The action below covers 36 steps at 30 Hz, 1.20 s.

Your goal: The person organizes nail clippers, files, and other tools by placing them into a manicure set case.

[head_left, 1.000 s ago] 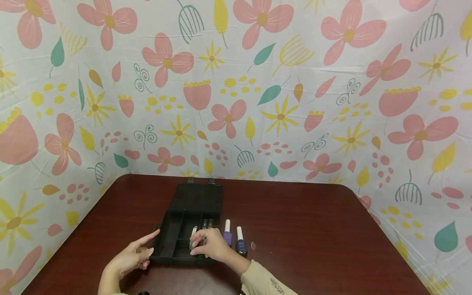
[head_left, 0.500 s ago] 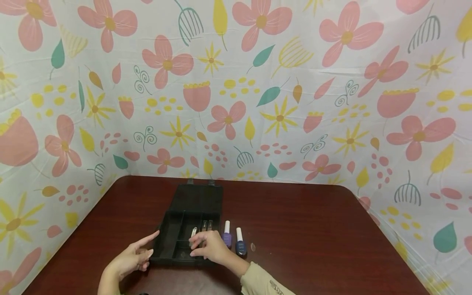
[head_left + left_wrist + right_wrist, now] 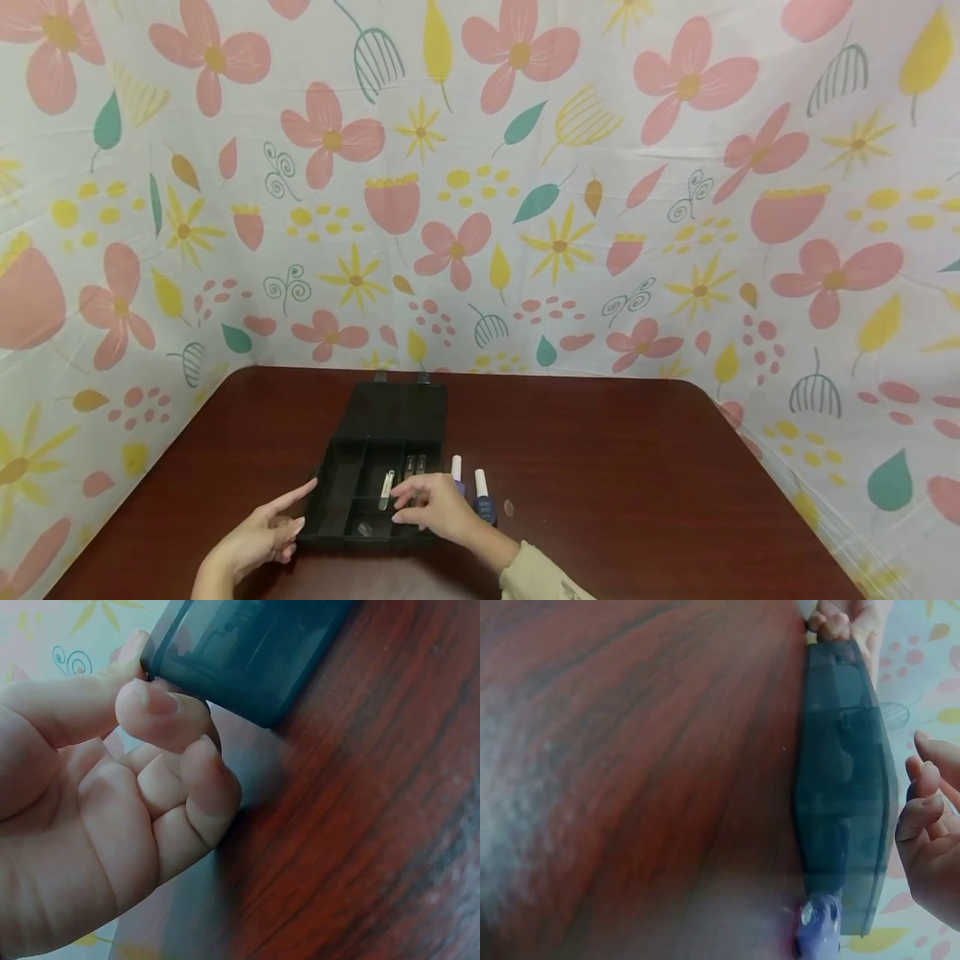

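R hand (image 3: pixel 435 504) was held over the R half of the black box (image 3: pixel 352 542), w/ fingers loosely bent and thumb set apart from the forefinger; nothing was seen btwn them, so it was judged released. The L hand (image 3: pixel 251 537) was laid at the box's L side: forefinger stretched along the wall, thumb by the near L corner, other fingers folded in. The wall was touched there, but nothing was seen gripped.

The nail clipper (image 3: pixel 387 490) was lying inside the box, in the mid. column, just L of the R fingertips. Its long axis was pointed approx. near-to-far, near end tipped slightly L, so the R fingers were set across it rather than in line. It was approached most closely by the R hand; the L was left well apart, w/ the long L compartment in btwn. Whether the near end was propped on the cross divider (image 3: pixel 367 501) couldn't be told.

A small clear piece (image 3: pixel 365 529) was set in the near mid. compartment, L of the R thumb and nearer the person. Outside, R of the box, the purple bottle (image 3: pixel 821 926) and blue bottle (image 3: pixel 483 507) were stood, w/ a clear oval (image 3: pixel 509 507) placed just beyond, on the table (image 3: pixel 600 467).
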Each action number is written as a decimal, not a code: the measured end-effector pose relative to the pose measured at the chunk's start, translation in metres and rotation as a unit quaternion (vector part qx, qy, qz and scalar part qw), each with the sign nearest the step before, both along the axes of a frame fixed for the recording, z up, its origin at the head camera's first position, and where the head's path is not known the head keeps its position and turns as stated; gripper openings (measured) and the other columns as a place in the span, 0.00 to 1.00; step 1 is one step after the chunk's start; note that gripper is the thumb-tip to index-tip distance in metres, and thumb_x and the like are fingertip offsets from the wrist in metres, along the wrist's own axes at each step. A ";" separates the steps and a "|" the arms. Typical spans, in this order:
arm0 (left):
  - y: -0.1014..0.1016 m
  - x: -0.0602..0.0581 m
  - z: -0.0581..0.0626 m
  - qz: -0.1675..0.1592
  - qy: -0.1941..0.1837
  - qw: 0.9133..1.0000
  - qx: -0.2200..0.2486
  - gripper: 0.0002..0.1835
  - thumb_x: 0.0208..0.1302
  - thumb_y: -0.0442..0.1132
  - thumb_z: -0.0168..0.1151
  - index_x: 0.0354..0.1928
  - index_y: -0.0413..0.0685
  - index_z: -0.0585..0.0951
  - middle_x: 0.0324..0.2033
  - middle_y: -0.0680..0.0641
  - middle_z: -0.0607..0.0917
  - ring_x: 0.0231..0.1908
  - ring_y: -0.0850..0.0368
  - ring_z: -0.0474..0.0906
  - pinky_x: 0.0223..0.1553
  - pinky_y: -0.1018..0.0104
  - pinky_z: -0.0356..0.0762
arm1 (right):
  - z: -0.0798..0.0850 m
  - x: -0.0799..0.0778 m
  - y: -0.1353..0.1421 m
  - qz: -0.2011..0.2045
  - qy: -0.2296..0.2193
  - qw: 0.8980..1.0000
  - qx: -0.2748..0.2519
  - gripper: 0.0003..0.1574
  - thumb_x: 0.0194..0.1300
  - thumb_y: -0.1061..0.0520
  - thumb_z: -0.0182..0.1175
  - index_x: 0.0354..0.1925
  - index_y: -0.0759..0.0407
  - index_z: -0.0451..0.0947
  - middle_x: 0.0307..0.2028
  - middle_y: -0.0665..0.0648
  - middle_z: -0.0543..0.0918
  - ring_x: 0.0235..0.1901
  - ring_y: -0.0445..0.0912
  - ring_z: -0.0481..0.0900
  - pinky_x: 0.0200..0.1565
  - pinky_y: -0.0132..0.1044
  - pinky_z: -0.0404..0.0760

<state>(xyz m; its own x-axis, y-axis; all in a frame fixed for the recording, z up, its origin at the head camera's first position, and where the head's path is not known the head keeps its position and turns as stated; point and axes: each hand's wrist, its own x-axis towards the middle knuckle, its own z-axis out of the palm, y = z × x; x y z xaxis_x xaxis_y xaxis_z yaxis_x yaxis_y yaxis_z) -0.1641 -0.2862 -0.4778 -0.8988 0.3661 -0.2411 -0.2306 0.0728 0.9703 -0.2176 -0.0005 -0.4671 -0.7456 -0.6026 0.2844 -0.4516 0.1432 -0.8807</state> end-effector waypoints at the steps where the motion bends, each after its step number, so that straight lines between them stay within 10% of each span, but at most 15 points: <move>1: 0.000 0.000 0.000 -0.002 0.001 1.000 0.001 0.35 0.66 0.36 0.50 0.68 0.40 0.43 0.19 0.52 0.66 0.19 0.59 0.66 0.26 0.64 0.71 | 0.001 0.000 0.001 -0.002 -0.005 1.000 -0.002 0.15 0.47 0.70 0.65 0.38 0.71 0.79 0.28 0.60 0.81 0.12 0.33 0.67 0.16 0.26 0.71; 13: -0.005 0.004 -0.005 -0.034 0.013 0.999 0.032 0.23 0.67 0.35 0.47 0.52 0.81 0.66 0.20 0.52 0.68 0.20 0.59 0.67 0.26 0.66 0.71 | 0.028 0.011 0.032 -0.002 0.000 1.000 -0.025 0.13 0.49 0.72 0.62 0.37 0.77 0.76 0.28 0.71 0.78 0.14 0.33 0.66 0.16 0.36 0.74; 23: -0.001 0.002 -0.001 -0.029 0.008 0.999 0.026 0.34 0.67 0.37 0.48 0.68 0.39 0.44 0.20 0.52 0.68 0.20 0.58 0.66 0.26 0.65 0.69 | 0.026 0.001 0.067 -0.016 0.021 0.999 -0.036 0.12 0.49 0.74 0.61 0.36 0.78 0.76 0.28 0.73 0.78 0.14 0.38 0.69 0.16 0.32 0.72; 36: -0.002 0.001 -0.002 -0.030 0.005 0.999 0.031 0.33 0.67 0.36 0.48 0.68 0.40 0.46 0.20 0.52 0.68 0.20 0.58 0.66 0.26 0.66 0.69 | 0.022 -0.004 0.100 -0.037 0.017 0.999 -0.013 0.12 0.49 0.73 0.62 0.36 0.78 0.76 0.30 0.74 0.77 0.15 0.32 0.66 0.13 0.24 0.65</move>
